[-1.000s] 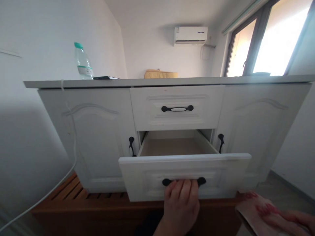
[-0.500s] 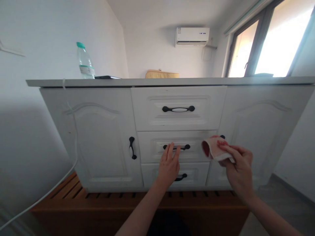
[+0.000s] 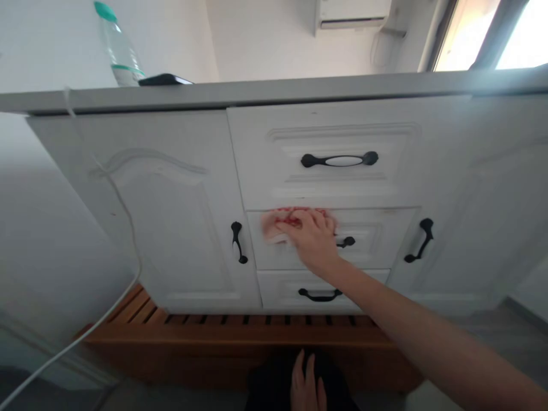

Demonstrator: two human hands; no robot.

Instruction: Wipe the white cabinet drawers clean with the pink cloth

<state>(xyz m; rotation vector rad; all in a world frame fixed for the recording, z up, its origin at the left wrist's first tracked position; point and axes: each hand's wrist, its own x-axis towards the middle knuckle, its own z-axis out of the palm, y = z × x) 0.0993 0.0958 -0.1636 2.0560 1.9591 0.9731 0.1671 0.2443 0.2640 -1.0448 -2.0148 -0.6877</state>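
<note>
My right hand (image 3: pixel 314 237) grips a pink and white cloth (image 3: pixel 274 225) with red marks and presses it against the upper left of the middle drawer (image 3: pixel 363 222). Hand and cloth are slightly blurred, and they cover most of that drawer's black handle (image 3: pixel 346 242). Low in view, my left hand (image 3: pixel 305 385) rests over dark clothing, its fingers stretched out and holding nothing. Above the cloth is the top drawer (image 3: pixel 282 171) with its black and white handle (image 3: pixel 340 161). The bottom drawer (image 3: pixel 278 285) lies below. All three drawers are closed.
The white cabinet (image 3: pixel 171 228) has a door on each side and stands on a slatted wooden bench (image 3: pixel 231 334). A green-capped plastic bottle (image 3: pixel 122 54) and a dark flat object (image 3: pixel 162 80) are on its top. A white cable (image 3: pixel 132 228) hangs down at left.
My right hand has carried the cloth leftward onto the middle drawer. My left hand has left that drawer's handle and dropped low. The view has tilted down and come closer.
</note>
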